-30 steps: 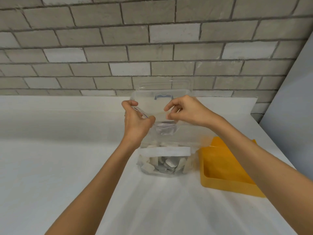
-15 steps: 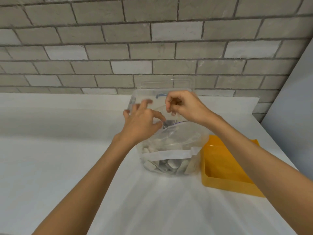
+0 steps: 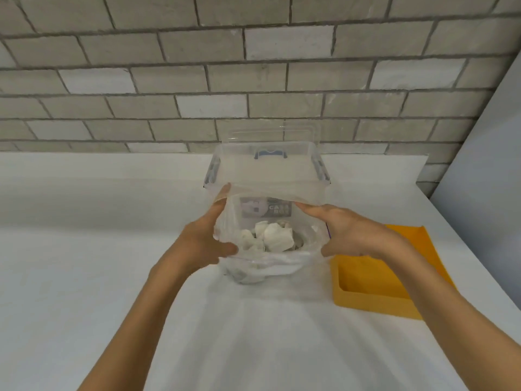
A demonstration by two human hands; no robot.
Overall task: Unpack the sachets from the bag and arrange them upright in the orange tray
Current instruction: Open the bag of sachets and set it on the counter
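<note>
Clear bag [image 3: 267,263]: spreading mouth wide, standing it on table [image 3: 84,277] just in front of box [image 3: 267,170]. Pressing left hand [image 3: 203,244] against left side of rim, fingers straight, thumb splayed along near edge. Pressing right hand [image 3: 346,235] against right side likewise, fingers straight, not curled. Looking down at white sachets [image 3: 275,238] lying heaped at bottom inside bag. Reaching right forearm over orange tray [image 3: 366,277], just right of bag.
</note>
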